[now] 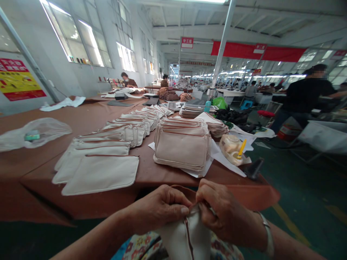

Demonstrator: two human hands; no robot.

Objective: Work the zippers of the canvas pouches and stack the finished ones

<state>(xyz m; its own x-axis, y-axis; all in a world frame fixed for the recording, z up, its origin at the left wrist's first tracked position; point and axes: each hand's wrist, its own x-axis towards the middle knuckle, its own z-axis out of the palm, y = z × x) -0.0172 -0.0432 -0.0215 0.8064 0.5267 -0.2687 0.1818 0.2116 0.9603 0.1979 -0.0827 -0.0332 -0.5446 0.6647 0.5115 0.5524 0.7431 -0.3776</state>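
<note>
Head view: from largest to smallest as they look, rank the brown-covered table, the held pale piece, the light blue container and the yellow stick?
1. Brown-covered table
2. Held pale piece
3. Light blue container and yellow stick: too alike to rank.

The left hand [170, 204] and right hand [219, 207] pinch a cream pouch [175, 240] with a brown-edged slit. Similar pouches [180, 148] lie stacked and fanned out on the brown-covered table [92, 112].

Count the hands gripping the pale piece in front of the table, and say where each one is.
2: the left hand and the right hand, close together at the upper end of the pale piece. Both show clearly.
</note>
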